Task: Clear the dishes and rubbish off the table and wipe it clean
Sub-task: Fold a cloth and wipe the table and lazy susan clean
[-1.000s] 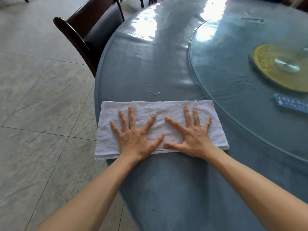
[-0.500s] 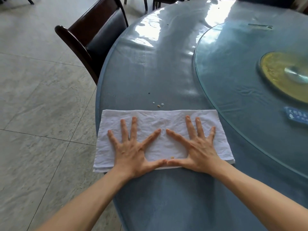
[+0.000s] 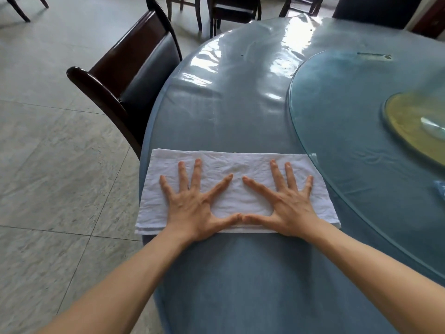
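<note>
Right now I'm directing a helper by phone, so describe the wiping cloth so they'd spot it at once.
Find the big round table under a shiny blue cover, with a glass turntable on it. At its near edge, beside the dark wooden chair, lies the white cloth, folded into a long rectangle. It's the only white thing there, pressed flat under the left hand and right hand.

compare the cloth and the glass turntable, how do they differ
The cloth is white, opaque and rectangular; the glass turntable is clear and round. The cloth is creased and folded in layers, the turntable smooth and rigid. Both hands, left and right, press flat on the cloth; nothing touches the turntable. Both lie on the blue table.
</note>
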### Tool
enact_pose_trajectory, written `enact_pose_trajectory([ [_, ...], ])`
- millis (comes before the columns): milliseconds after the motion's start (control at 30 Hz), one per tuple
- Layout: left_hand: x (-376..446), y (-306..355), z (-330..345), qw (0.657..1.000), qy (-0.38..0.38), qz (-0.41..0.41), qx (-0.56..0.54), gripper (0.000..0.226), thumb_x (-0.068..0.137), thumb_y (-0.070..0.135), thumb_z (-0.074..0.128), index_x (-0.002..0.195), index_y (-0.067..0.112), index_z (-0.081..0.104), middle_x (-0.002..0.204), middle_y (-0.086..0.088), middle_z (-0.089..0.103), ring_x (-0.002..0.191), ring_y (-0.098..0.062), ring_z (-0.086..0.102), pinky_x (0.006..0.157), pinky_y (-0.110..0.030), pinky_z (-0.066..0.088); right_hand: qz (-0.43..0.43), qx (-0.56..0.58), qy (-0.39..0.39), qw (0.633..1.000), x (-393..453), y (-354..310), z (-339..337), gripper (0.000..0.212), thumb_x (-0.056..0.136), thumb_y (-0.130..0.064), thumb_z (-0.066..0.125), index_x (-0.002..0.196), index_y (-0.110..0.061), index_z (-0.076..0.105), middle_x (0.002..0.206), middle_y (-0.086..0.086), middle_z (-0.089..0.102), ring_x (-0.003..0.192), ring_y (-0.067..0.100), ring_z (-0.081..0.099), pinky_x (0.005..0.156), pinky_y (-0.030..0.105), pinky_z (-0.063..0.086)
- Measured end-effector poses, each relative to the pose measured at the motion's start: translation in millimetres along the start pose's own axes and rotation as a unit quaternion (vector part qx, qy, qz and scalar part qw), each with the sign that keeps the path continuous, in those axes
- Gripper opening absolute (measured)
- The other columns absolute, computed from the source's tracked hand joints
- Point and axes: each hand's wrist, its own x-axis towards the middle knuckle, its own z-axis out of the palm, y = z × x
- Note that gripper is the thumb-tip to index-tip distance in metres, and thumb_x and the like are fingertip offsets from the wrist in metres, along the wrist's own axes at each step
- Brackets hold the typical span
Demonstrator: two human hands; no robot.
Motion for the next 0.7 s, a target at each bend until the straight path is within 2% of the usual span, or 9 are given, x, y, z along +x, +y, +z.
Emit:
enact_pose_trajectory([
  [300,80.4,-32.5,-11.8,1.000,0.002,0.025,0.002,0.093,0.058,0.107,0.008,0.141,0.072,-0.013,0.167,-0.006,-0.022,0.151,-0.042,-0.022,0.110,-0.075,-0.007,0.032,0.006,0.006,0.999,71.5,-6.0,-14.0,0.084,0.066,-0.105,0.029,0.136,-0.082,-0.010,0.170,-0.002,-0.025,0.154,0.033,-0.028,0.109,0.082,-0.010],
  [700,210.7,-65.4,-28.6,0.997,-0.021,0.073,0.009,0.091,0.056,0.108,0.008,0.137,0.075,-0.017,0.165,-0.001,-0.027,0.150,-0.038,-0.025,0.111,-0.075,-0.008,0.082,0.028,0.004,0.996,175.4,0.5,-38.3,0.085,0.057,-0.109,0.011,0.134,-0.084,-0.014,0.170,-0.001,-0.025,0.153,0.033,-0.031,0.108,0.081,-0.012],
])
